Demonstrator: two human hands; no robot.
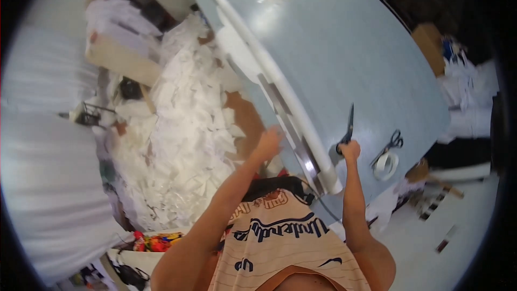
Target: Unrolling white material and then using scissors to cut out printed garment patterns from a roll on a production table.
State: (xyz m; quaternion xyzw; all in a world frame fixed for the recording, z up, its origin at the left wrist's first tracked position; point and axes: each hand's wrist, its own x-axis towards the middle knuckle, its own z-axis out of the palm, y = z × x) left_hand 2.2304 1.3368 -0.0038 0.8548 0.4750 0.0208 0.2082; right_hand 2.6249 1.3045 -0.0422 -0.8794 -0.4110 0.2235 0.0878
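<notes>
Black scissors are gripped by the handles in the R hand, at the near end of the blue table. L hand is blurred, so its grip can't be told tbh. Imo blades are best kept low, tips pointed away, w/ white tube avoided.

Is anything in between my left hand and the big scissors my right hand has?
Yes. In this view, a shiny metal strip and a long white roll on the table's edge lie between your left hand and the scissors in your right hand.
</notes>
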